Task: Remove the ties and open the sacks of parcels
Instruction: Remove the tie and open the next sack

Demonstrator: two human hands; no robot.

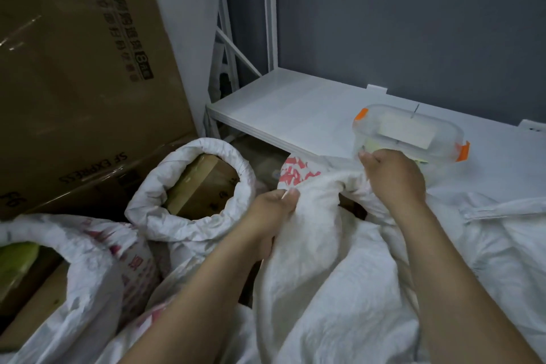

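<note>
A white woven sack (325,260) with red print lies in front of me, its neck bunched near the shelf edge. My left hand (274,210) pinches the sack's cloth on the left of the neck. My right hand (393,177) grips the gathered neck from the right, its fingers curled into the folds. No tie shows; the hands hide the neck. Two other white sacks stand open with rolled rims: one (153,210) in the middle left shows a cardboard parcel (204,183), one (88,275) at the lower left shows a green and brown parcel.
A clear plastic box with orange clips (407,133) sits on the white shelf (295,109) just behind my right hand. Large cardboard boxes (74,68) stand at the left. A white rack post (270,9) rises against the grey wall.
</note>
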